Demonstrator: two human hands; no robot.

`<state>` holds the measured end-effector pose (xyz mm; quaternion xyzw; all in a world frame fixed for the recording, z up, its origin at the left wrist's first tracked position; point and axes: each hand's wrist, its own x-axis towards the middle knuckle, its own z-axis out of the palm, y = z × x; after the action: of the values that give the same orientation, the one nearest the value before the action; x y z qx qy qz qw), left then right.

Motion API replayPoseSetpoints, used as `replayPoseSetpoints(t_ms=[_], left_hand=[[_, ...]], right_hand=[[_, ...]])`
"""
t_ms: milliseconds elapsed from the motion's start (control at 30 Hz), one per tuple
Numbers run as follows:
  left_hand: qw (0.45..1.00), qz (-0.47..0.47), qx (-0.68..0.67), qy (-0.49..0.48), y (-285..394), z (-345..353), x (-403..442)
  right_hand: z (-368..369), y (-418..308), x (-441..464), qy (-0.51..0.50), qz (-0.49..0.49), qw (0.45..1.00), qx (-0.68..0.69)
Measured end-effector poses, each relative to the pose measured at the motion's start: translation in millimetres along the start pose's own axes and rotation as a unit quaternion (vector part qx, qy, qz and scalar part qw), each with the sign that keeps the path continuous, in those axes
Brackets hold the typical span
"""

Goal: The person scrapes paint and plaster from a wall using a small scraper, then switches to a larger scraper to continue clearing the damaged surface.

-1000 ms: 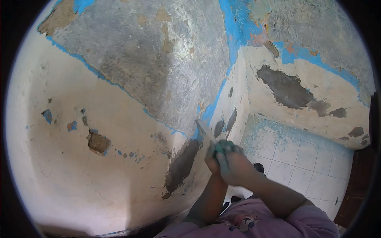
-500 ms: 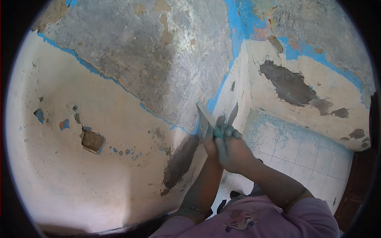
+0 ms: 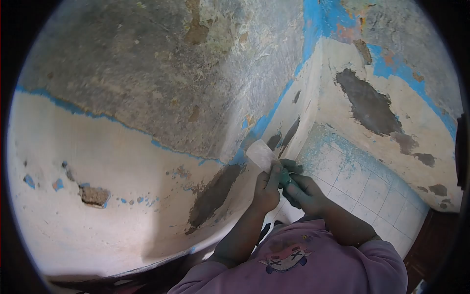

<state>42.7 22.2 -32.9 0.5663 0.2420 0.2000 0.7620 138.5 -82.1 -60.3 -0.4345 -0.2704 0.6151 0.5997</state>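
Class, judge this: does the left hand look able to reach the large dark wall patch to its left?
Probably yes: nothing visible stands between the left hand and the dark patch, though that hand is occupied, holding the scraper with the right hand.

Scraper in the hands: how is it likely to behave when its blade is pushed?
The scraper looks flat and straight, so it is probably stiff, perhaps flexing slightly. Its small size suggests it is light. With the left hand near the base of the blade and the right hand on the green handle, it may resist twisting.
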Motion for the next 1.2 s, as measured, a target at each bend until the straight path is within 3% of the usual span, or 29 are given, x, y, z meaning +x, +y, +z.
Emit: replayPoseSetpoints(t_ms=[67,200,267,300,333,367,433,500,633,700,767,867,933,967,1033,1133,1200], left_hand=[[0.990,0.036,-0.132,0.035,-10,13,5],[0.991,0.011,-0.113,0.073,-29,10,9],[0.985,-0.009,-0.134,0.109,-23,9,17],[0.977,-0.032,-0.155,0.141,-19,8,22],[0.984,0.035,-0.123,0.128,-5,5,35],[0.984,0.032,-0.122,0.128,3,3,37],[0.990,0.040,-0.058,0.119,16,6,44],[0.984,0.032,-0.099,0.143,13,19,31],[0.983,-0.034,-0.074,0.162,7,18,32],[0.986,-0.003,-0.015,0.165,19,14,41],[0.991,0.002,-0.029,0.133,18,13,38],[0.986,0.003,-0.088,0.141,12,24,26],[0.978,-0.053,-0.065,0.188,5,25,26],[0.978,-0.056,-0.064,0.188,5,22,28],[0.985,-0.023,-0.050,0.165,12,16,36],[0.985,-0.022,-0.061,0.162,10,23,28],[0.984,-0.019,-0.071,0.162,7,26,22]], right_hand=[[2,6,7,-0.013,-0.087,0.993,-0.073],[4,21,15,0.069,-0.119,0.984,-0.112],[4,27,20,0.089,-0.196,0.972,-0.095],[3,18,29,0.088,-0.195,0.972,-0.095],[3,1,42,0.081,-0.108,0.986,-0.098],[5,-9,50,0.073,-0.021,0.992,-0.101],[6,-16,48,0.051,-0.052,0.996,-0.058],[11,-20,31,0.108,-0.019,0.989,-0.095],[7,-6,30,0.104,-0.061,0.987,-0.102],[5,-9,44,0.040,0.004,0.999,0.028],[8,-16,38,0.035,0.000,0.998,0.042],[15,-15,24,0.075,-0.085,0.994,0.000],[15,-16,20,0.123,0.028,0.992,0.017],[13,-13,23,0.125,0.030,0.992,0.019],[6,-5,35,0.028,0.001,0.996,0.081],[3,-1,28,0.036,-0.017,0.999,0.011],[10,-6,14,0.048,-0.016,0.998,0.034]])
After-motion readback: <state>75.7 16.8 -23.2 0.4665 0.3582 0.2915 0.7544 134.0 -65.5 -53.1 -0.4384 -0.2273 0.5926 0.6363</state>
